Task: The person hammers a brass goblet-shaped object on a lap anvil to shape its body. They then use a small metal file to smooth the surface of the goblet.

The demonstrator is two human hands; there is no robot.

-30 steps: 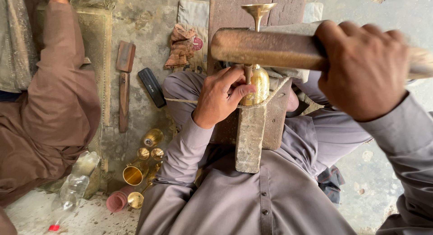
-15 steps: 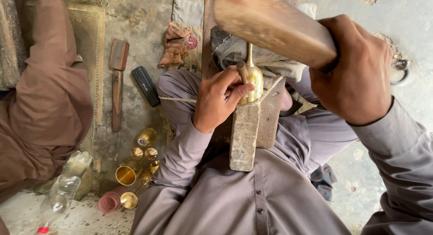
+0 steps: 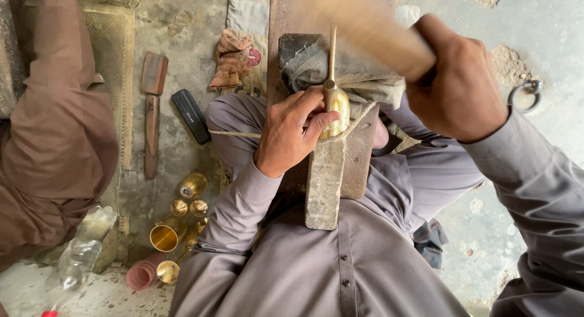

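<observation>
Left hand (image 3: 292, 134) gripped the brass goblet (image 3: 334, 107) atop the metal block (image 3: 325, 183). Right hand (image 3: 456, 80) clenched the blurred mallet (image 3: 365, 25) above the block. Best struck squarely, fingers kept off the block's top.

**What I can't make out from here**

The wooden mallet (image 3: 365, 31) in my right hand (image 3: 456, 86) is smeared by motion, and its head runs off the top edge. My left hand (image 3: 292, 134) covers part of the brass piece (image 3: 336, 107) (its lower half is unreadable). The person in brown (image 3: 58, 141) is cut off at the left edge. The plastic bottle (image 3: 76, 256) is too hazy to judge.
</observation>
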